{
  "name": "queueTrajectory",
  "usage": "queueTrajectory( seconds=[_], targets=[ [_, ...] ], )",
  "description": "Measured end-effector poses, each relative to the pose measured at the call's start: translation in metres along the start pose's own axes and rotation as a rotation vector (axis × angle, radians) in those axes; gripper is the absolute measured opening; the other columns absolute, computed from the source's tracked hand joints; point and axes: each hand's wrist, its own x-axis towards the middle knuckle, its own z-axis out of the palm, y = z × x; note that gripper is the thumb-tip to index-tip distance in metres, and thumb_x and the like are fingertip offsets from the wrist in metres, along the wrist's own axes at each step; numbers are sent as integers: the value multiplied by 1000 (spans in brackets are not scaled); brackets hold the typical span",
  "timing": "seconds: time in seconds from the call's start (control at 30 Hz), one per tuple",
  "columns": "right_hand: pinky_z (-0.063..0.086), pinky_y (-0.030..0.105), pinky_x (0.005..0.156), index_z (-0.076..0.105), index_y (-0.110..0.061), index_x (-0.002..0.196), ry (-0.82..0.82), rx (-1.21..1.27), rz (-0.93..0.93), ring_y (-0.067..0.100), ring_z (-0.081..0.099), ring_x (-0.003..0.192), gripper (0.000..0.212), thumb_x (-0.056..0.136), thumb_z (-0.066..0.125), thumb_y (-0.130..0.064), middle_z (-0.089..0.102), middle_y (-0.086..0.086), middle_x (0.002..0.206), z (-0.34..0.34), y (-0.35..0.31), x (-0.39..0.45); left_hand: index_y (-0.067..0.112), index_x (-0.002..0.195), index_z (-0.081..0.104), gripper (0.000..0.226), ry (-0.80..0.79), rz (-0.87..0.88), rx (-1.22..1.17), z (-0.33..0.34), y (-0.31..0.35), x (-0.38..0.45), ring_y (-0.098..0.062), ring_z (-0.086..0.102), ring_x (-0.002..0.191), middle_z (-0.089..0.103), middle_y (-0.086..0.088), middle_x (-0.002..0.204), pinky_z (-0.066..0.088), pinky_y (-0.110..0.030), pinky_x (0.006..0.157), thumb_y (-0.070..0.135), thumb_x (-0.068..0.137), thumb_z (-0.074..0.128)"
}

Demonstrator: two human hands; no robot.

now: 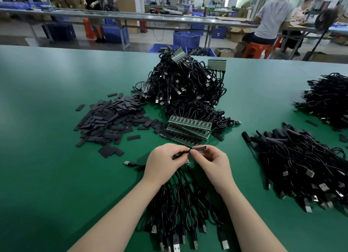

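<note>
left fingers (178, 148): pinching cable (182, 153)
right fingers (198, 155): gripping sleeve (200, 148)
risk: sleeve snagging on cable end between fingers, if tilting

A green table (47, 120) carried a heap of flat black sleeves (111, 118) at left, a tangled mound of black cables (184, 86) farther back, and stacked green circuit strips (188, 131) in the middle. Sleeved cables (301, 167) lay piled at right. Blue crates (186, 39) stood far beyond.

Your left hand (163, 162) and right hand (213, 162) are bare, with slender fingers (200, 154). Your forearms (120, 210) are bare too, smooth and slim, uncovered from each wrist all the way to the lower edge of view toward 6 o'clock.
</note>
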Motion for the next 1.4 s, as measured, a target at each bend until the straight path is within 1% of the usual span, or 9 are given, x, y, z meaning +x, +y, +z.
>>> queueTrajectory(
  seconds=[0.2,0.47,0.57,0.8,0.97,1.1,1.23,1.33,1.4],
  targets=[
    [48,17,61,77,-32,80,-10,-24,-10,2,62,64,12,87,76,-22,74,-6,72,0,1,0,30,96,76,17,2,8,16,0,1,0,-1,63,88,71,15,93,50,-19,77,23,81,72],
    [49,26,69,78,-31,80,-37,0,6,10,63,72,16,88,75,-18,75,9,82,0,-2,-2,25,97,77,16,16,77,32,-1,1,-2,-2,61,91,73,13,91,47,-15,77,23,82,72],
    [48,28,69,77,-29,81,-45,1,14,11,62,72,12,88,74,-19,75,11,82,0,-3,-3,24,98,78,16,5,89,32,-1,1,-1,-2,62,92,74,13,92,44,-9,77,22,83,72],
    [47,23,61,76,-23,81,-33,10,-18,9,58,65,10,88,74,-16,72,4,72,-1,-2,-4,24,94,76,14,4,91,51,-1,4,-1,-3,62,81,72,13,84,50,-23,74,21,82,70],
    [42,16,56,75,-24,80,-51,-35,-19,4,54,60,10,88,74,-18,68,1,67,0,-2,-2,22,97,78,14,7,116,57,-3,3,-2,-2,64,88,74,12,92,51,-26,81,20,84,71],
    [45,17,60,75,-26,83,-62,-55,-29,5,60,65,10,88,74,-18,73,7,78,0,-2,-2,21,100,78,16,14,105,47,-2,2,-2,-5,65,91,75,9,95,51,-26,84,19,85,73],
    [49,21,66,75,-30,83,-72,-77,-30,8,64,70,11,88,74,-21,75,2,80,1,-1,-1,21,102,78,18,25,80,25,-2,2,-2,-4,62,95,75,7,98,47,-17,84,20,85,73],
    [51,23,70,75,-30,93,-50,-71,-43,7,66,72,10,89,74,-21,76,-2,81,4,-1,-2,21,104,77,19,27,66,23,-1,2,-2,-4,63,95,75,7,99,47,-17,84,19,85,73],
    [53,24,71,72,-35,103,21,-19,-38,11,66,73,19,88,74,-23,76,-2,81,3,-1,-3,22,105,77,20,44,55,30,-1,2,-1,-4,64,95,75,8,100,49,-18,85,19,86,72]
  ],
)
